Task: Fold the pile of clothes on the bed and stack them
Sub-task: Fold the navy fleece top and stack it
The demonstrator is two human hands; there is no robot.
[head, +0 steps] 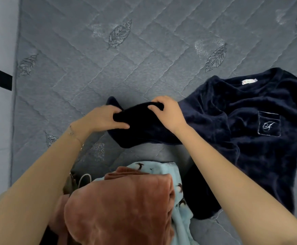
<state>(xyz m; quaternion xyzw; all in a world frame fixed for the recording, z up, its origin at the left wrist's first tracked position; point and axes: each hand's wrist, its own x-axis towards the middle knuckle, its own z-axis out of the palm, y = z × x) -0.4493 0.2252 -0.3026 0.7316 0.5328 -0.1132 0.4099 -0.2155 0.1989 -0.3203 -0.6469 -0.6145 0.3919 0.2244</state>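
Note:
A navy fleece top [241, 124] with a chest pocket and a white neck label lies spread on the grey quilted mattress [108, 68], collar towards the far side. Its left sleeve is bunched at the centre. My left hand [103, 119] grips the sleeve's end, thumb under the fabric. My right hand [167, 112] holds the same sleeve just to the right, fingers curled over its top edge. Close to me sits a pile with a rust-brown fleece garment [119, 207] over a light blue patterned one [181, 200].
The mattress's left edge [14, 103] runs along a pale wall, where a black strap [3, 79] sticks out. A white cord and some dark items [80, 181] lie at the left of the pile. Bare quilted surface stretches across the far half.

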